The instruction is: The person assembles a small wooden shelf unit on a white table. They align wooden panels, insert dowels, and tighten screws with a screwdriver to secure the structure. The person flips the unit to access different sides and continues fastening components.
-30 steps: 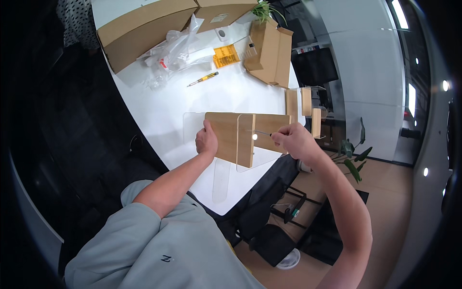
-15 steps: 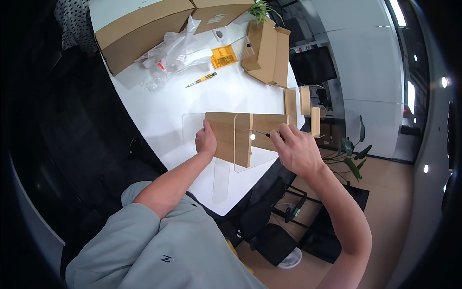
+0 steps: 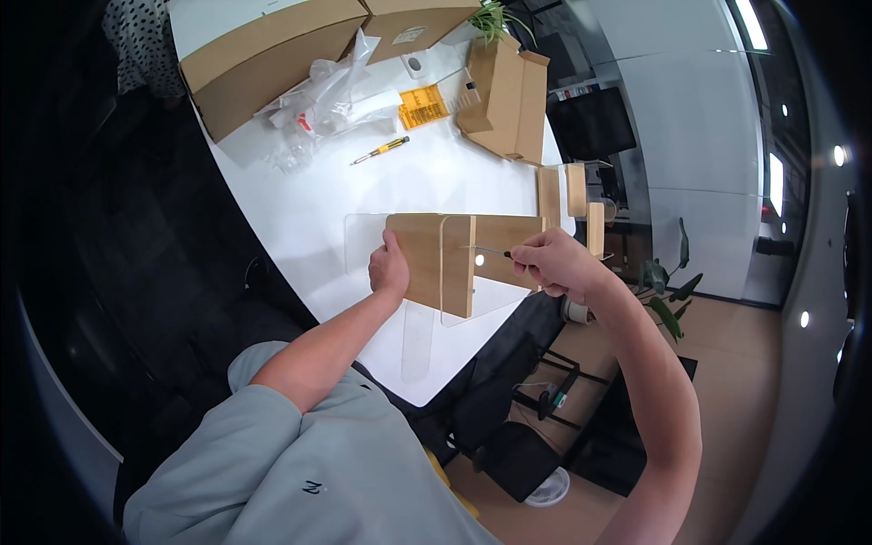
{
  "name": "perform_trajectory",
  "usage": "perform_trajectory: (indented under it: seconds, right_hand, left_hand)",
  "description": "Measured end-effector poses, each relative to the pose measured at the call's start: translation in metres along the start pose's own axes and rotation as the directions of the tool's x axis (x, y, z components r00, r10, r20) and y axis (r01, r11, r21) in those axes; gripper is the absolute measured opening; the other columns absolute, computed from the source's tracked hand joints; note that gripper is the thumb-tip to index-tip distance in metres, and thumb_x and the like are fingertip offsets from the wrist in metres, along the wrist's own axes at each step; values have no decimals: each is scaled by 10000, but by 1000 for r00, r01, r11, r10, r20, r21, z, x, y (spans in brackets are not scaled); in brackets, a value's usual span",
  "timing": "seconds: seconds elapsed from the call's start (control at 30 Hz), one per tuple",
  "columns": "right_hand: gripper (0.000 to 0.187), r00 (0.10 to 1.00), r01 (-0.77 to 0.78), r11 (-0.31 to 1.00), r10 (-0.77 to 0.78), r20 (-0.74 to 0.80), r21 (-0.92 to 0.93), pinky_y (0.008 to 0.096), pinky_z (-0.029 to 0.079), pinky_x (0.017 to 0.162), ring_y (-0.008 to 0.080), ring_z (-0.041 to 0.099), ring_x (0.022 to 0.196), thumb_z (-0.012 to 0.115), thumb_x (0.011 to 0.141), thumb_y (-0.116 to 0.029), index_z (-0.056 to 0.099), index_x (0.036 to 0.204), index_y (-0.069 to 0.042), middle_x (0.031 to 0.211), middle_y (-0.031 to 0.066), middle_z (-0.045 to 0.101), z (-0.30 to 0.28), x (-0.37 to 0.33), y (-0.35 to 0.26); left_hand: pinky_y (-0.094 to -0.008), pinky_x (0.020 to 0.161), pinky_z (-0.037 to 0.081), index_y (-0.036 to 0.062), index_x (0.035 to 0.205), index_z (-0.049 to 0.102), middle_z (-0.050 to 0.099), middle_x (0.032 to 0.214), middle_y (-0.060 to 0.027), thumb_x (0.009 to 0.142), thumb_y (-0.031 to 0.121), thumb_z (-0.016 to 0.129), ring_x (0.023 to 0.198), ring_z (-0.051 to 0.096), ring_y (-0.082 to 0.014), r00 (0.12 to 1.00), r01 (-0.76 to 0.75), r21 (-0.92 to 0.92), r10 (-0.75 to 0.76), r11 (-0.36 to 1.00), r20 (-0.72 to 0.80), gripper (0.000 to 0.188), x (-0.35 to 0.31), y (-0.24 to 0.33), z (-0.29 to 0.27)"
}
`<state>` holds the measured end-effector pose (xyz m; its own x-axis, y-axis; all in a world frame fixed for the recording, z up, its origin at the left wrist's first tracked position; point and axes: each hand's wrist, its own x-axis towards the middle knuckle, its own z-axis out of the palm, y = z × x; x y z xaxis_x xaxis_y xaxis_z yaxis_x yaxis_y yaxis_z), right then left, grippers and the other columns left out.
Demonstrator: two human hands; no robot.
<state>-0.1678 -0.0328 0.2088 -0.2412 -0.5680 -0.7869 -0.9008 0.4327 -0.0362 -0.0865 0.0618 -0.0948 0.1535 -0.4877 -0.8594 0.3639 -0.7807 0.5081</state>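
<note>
Left hand (image 3: 391, 269) grips the pale wooden panel assembly (image 3: 445, 259) with clear acrylic sheets; right hand (image 3: 552, 263) pinches a thin screwdriver (image 3: 489, 251) against it.

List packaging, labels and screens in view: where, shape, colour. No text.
Large box: far left of the table, long brown cardboard.
Second box: far edge, brown cardboard with a white label.
Open box: far right, brown cardboard, flaps up.
Plastic bags: beside the large box, clear, crumpled.
Yellow leaflet: between bags and open box, flat rectangle.
Monitor: beyond the table's right edge, dark, blank.
</note>
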Motion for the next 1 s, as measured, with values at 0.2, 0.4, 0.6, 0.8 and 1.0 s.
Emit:
perform_trajectory:
  seconds: [0.2, 0.4, 0.6, 0.8, 1.0]
  right_hand:
    - [272, 774, 352, 661, -604, -191, -663, 393, 517, 591, 238, 609, 590, 642, 984, -225, 636, 865, 20, 641, 90, 550, 20, -10, 14]
    - [94, 426, 354, 77, -901, 87, -932, 403, 546, 578, 300, 658, 671, 652, 902, -119, 603, 927, -43, 774, 102, 595, 18, -16, 20]
    - [59, 562, 425, 310, -827, -21, -850, 387, 543, 554, 246, 632, 612, 644, 877, -75, 656, 874, -17, 694, 72, 595, 21, -8, 22]
    - [355, 999, 12, 991, -17, 40, 131, 297, 357, 465, 86, 393, 491, 679, 990, -266, 691, 769, 11, 584, 3, 503, 2, 6, 2]
    - [256, 769, 449, 741, -605, -205, -500, 415, 481, 509, 304, 605, 523, 648, 969, -189, 656, 877, 50, 627, 129, 594, 23, -1, 19]
  left_hand:
    - [-462, 974, 475, -33, 1117, 725, 710, 1136, -240, 983, 688, 279, 1099, 649, -405, 1000, -13, -6, 13, 1000, -3, 858, 4, 4, -1]
    - [-480, 994, 475, -23, 1123, 734, 711, 1162, -249, 989, 692, 260, 1129, 646, -427, 1000, -14, 19, 14, 1000, -9, 869, 0, 10, -1]
    - [-467, 969, 480, -28, 1099, 730, 711, 1130, -242, 982, 697, 279, 1094, 651, -409, 1000, 2, 46, -1, 999, -21, 863, 2, 8, -2]
    - [-476, 989, 476, -21, 1109, 738, 713, 1148, -241, 988, 688, 271, 1114, 644, -420, 1000, 4, 2, -4, 1000, 5, 857, 4, 3, -1]
    - [-454, 985, 471, -33, 1132, 725, 708, 1142, -238, 980, 694, 296, 1111, 642, -395, 1000, 4, -6, -4, 1000, 9, 858, 6, 6, 2]
